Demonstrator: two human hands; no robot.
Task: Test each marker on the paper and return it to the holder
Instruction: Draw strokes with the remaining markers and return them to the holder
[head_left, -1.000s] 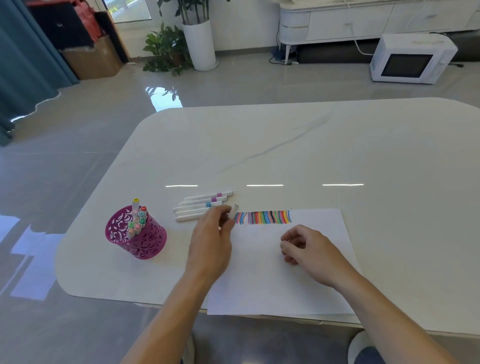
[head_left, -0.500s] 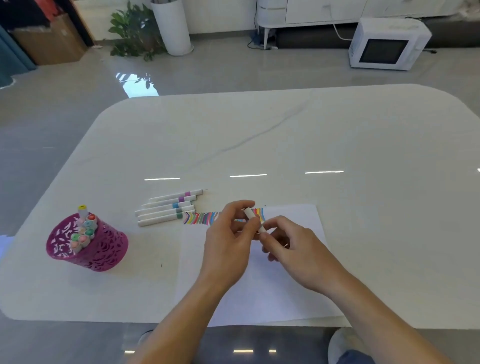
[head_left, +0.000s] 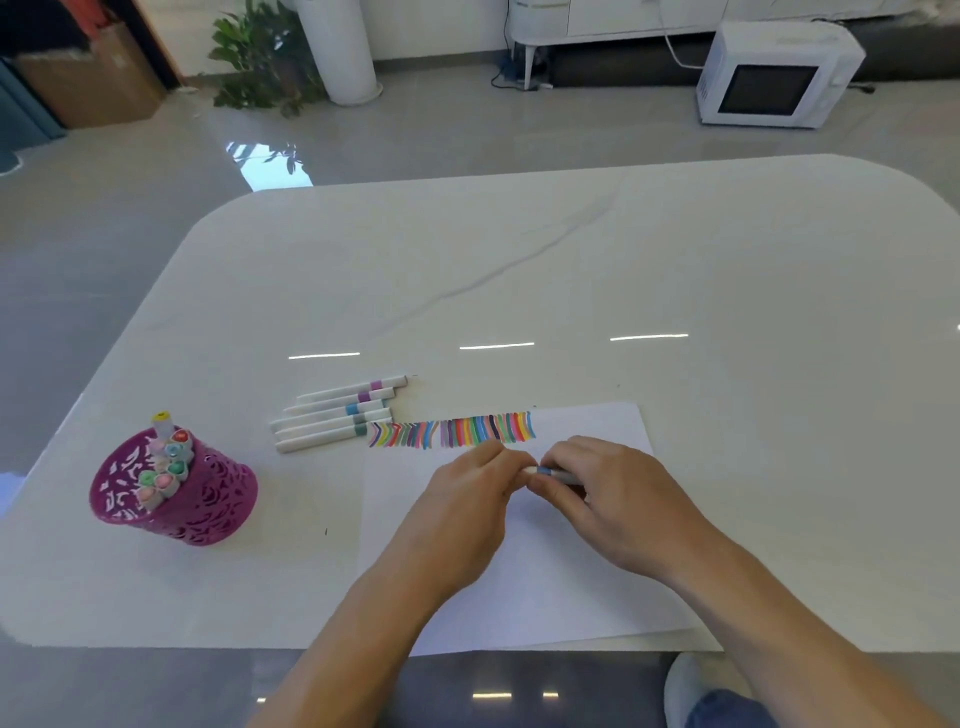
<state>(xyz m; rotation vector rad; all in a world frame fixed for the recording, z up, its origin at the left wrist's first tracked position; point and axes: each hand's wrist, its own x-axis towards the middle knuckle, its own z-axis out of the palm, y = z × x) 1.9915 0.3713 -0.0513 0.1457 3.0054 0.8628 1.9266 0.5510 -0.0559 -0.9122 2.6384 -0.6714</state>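
A white sheet of paper (head_left: 519, 561) lies at the table's near edge, with a row of coloured test strokes (head_left: 452, 430) along its top. Over the paper both hands meet on one white marker with a blue band (head_left: 545, 471). My left hand (head_left: 462, 512) pinches its left end, and my right hand (head_left: 608, 499) grips its barrel. Several capped white markers (head_left: 337, 413) lie side by side left of the strokes. A magenta lattice holder (head_left: 174, 493) stands at the left with several markers upright in it.
The white marble table (head_left: 571, 270) stretches away beyond the paper. Past the table, on the floor, are a white microwave (head_left: 774, 78), a potted plant (head_left: 270, 57) and a cardboard box (head_left: 88, 83). My shoe (head_left: 691, 686) shows below the table edge.
My left hand picked one marker from the row and carried it right over the paper. My right hand rose off the paper and took hold of the same marker.
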